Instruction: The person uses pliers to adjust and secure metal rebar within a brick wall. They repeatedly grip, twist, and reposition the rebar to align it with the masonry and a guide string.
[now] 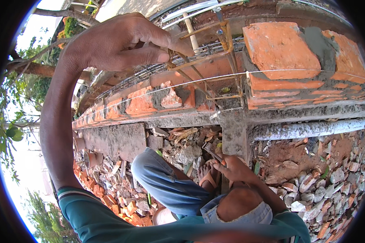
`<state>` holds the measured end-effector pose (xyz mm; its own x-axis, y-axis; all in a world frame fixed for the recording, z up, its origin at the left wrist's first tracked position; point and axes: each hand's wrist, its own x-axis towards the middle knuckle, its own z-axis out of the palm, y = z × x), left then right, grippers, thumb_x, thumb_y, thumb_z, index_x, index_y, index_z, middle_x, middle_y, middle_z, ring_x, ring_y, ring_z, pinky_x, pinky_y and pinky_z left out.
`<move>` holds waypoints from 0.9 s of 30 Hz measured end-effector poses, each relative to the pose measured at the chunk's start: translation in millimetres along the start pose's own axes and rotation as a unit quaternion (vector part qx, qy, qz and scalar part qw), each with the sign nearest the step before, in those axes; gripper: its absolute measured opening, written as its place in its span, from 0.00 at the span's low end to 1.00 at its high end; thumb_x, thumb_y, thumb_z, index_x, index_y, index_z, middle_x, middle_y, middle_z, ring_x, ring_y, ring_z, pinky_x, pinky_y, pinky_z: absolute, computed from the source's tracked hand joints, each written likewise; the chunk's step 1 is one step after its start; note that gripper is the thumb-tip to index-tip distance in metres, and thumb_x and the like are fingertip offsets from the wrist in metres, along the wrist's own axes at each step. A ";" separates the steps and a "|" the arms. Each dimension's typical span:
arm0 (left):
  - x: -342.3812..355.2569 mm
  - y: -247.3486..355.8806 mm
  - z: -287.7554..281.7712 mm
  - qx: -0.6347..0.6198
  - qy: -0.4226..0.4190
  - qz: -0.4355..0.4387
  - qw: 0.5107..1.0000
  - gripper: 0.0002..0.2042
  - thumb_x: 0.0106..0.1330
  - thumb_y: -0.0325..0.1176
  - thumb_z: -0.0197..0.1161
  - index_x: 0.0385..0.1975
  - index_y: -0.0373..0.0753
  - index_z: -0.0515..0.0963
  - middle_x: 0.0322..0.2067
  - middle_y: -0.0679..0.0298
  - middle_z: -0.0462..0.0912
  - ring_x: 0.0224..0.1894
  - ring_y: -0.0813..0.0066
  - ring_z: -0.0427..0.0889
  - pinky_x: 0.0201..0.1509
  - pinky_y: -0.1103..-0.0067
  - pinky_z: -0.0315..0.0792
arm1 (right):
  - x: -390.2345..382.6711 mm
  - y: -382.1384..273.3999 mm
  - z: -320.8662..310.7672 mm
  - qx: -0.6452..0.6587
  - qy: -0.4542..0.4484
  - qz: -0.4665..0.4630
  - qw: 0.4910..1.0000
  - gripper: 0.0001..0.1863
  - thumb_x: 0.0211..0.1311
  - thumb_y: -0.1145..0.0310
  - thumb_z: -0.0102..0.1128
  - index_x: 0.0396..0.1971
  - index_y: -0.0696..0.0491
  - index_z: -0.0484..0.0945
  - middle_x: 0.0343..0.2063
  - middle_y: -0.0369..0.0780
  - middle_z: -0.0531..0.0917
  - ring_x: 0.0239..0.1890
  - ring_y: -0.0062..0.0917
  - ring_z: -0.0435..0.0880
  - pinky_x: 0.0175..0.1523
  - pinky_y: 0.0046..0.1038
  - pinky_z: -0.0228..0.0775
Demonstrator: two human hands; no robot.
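My left hand (121,44) reaches up over the wall. Its thumb and index finger close around the end of a rusty steel bar, part of a rebar cage (231,52) that rises between two stretches of brickwork. My right hand (233,169) is low beside my knee and foot, its fingers wrapped round a small hand tool (213,154) with a narrow metal end and a bit of orange at the grip; its exact kind cannot be made out. A taut white string (190,82) runs along the bricks, in front of the cage.
To the right stands a higher brick wall (282,50) with wet grey mortar; a lower brick course (140,101) runs left. Below lie a white pipe (312,128), a concrete post (235,137), broken rubble (312,194) and a bucket (94,158). Trees stand at far left.
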<state>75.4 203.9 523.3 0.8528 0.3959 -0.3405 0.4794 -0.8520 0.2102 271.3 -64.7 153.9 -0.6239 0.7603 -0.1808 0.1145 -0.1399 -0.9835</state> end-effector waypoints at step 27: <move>-34.5 -38.9 47.9 -0.229 0.124 -0.028 0.965 0.13 0.77 0.29 0.63 0.58 0.37 0.83 0.34 0.64 0.88 0.27 0.85 0.80 0.29 0.83 0.77 | 11.6 5.0 11.0 -0.004 -0.006 0.007 1.000 0.21 0.73 0.57 0.60 0.55 0.56 0.78 0.32 0.54 0.82 0.35 0.48 0.83 0.42 0.43 0.73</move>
<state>17.4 207.0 483.0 0.8187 0.5554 -0.1460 0.5194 -0.6077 0.6008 256.1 -63.6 146.9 -0.6316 0.7505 -0.1947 0.1292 -0.1458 -0.9808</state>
